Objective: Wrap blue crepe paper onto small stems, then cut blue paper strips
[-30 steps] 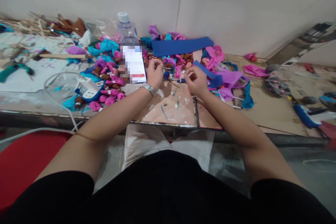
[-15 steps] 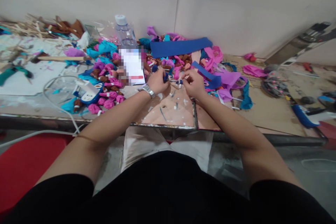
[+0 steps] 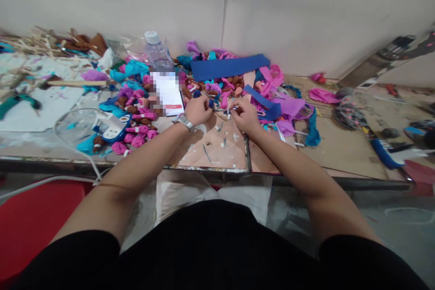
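My left hand [image 3: 198, 112], with a metal watch on the wrist, is closed with its fingers curled round a small dark blue bundle [image 3: 211, 103]; most of the bundle is hidden. Across a small gap, my right hand [image 3: 245, 115] pinches a small white strip [image 3: 229, 111] between thumb and forefinger. Both hands are low over the bench, at the near edge of a pile of crumpled pink, brown and blue bundles [image 3: 139, 139]. Beyond the right hand lies a folded blue strip [image 3: 263, 102], and a wider blue strip [image 3: 229, 67] rests on the pile.
A phone [image 3: 169, 95] lies left of my hands, with a clear bottle [image 3: 158, 52] behind it. Farther left are a blue-and-white power socket [image 3: 115, 130], a hammer [image 3: 78, 83] and green-handled pliers [image 3: 18, 105]. Cardboard [image 3: 335, 140] covers the right side. White scraps lie before me.
The view has shifted slightly, so the bench appears lower and farther left. My right fingers have changed their pinch, and a white strip now shows at their tips. The left hand stays closed.
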{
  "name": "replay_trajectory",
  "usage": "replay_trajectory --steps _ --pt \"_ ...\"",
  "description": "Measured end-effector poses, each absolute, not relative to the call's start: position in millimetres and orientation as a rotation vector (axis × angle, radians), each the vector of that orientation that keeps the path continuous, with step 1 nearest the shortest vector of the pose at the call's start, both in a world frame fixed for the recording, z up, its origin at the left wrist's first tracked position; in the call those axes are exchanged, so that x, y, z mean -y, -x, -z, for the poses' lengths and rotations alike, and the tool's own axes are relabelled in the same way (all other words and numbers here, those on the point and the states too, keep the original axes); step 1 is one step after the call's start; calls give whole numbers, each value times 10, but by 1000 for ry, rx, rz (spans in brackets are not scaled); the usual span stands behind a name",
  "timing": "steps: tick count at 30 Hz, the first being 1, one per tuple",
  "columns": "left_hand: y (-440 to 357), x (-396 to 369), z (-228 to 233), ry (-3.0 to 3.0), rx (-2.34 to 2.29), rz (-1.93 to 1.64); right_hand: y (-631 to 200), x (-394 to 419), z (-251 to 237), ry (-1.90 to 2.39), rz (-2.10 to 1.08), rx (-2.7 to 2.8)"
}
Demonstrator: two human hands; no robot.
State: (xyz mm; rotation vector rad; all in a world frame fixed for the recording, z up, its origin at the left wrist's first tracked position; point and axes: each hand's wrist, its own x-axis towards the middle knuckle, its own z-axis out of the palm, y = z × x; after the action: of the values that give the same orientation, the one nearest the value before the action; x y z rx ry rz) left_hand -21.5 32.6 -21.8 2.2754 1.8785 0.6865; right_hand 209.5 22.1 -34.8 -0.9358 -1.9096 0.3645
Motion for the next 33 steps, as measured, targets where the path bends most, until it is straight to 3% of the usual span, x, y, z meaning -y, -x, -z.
replay_trajectory --steps 9,14,23,33 --pt "349 -304 -90 -2435 -2008 -651 -2093 -215 386 921 -441 1906" --pt "332 -338 -52 -2416 -2135 -435 -2097 -222 391 944 -454 1929" --pt "126 -187 -16 -2497 -1869 -133 -2098 -204 446 952 -540 1989" --pt "85 -149 162 -2547 -1594 -215 -2123 -103 420 1007 -606 2067"
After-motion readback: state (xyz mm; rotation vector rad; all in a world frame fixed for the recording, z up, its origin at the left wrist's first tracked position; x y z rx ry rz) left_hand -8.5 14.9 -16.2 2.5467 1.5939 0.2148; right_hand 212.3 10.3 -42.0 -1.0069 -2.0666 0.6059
